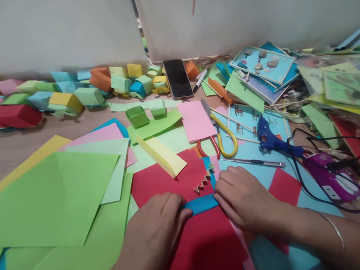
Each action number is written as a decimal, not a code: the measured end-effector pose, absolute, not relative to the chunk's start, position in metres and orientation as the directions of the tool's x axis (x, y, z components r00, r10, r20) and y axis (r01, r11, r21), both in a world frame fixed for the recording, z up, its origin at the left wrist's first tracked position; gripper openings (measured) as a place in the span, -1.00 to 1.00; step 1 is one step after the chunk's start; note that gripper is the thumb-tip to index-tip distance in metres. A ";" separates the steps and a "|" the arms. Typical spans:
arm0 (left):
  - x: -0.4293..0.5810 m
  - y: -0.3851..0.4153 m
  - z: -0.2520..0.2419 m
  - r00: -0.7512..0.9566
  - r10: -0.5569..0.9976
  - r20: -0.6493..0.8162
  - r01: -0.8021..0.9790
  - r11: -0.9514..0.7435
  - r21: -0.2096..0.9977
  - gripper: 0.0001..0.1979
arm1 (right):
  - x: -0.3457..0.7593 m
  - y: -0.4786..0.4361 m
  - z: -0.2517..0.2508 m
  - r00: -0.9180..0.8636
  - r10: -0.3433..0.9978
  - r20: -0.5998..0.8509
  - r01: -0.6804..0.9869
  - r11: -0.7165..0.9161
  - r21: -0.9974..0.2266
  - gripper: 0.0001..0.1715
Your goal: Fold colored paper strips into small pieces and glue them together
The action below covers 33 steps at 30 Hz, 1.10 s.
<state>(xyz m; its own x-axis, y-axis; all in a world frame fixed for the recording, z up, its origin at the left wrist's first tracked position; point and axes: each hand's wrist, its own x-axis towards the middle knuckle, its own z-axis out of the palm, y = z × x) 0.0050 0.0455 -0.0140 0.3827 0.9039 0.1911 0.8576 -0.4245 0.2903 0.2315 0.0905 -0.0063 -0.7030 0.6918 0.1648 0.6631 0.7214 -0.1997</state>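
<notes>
Between my two hands a narrow folded strip of blue paper point(202, 204) lies over red paper point(198, 247). My left hand point(164, 219) is closed on the strip's left end, thumb along its edge. At the other end, my right hand point(241, 195) pinches the strip with its fingers curled. Just beyond the strip is a small zigzag-folded piece of paper point(203, 185). Farther off, a folded pale yellow strip point(161, 155) leans across the red sheet. A pink paper point(197, 120) partly covers scissors with red and yellow handles point(228, 145).
Large green sheets point(52, 200) are piled on the left. Folded paper boxes point(88, 96) line the back beside a phone point(178, 78). A cutter knife point(256, 161), blue glue gun point(275, 140), black cable and purple power socket point(331, 177) lie right. Picture cards point(263, 64) are stacked behind.
</notes>
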 end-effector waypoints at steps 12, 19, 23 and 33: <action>0.005 0.046 -0.008 0.368 0.922 0.118 0.902 -0.385 0.195 -0.58 | 0.241 0.107 -0.008 -0.733 0.657 0.176 0.616 0.751 -0.239 -0.59; 0.004 0.045 -0.011 0.330 0.943 0.037 0.920 -0.331 0.209 -0.71 | 0.247 0.109 0.008 -0.675 0.737 -0.037 0.631 0.551 -0.546 -0.79; 0.004 0.046 -0.009 0.336 0.942 0.018 0.918 -0.332 0.218 -0.73 | 0.249 0.109 0.005 -0.669 0.736 -0.105 0.654 0.515 -0.555 -0.97; 0.003 0.045 -0.011 0.321 0.945 0.060 0.900 -0.324 0.291 -0.69 | 0.243 0.103 -0.004 -0.753 0.657 -0.014 0.631 0.717 -0.296 -0.83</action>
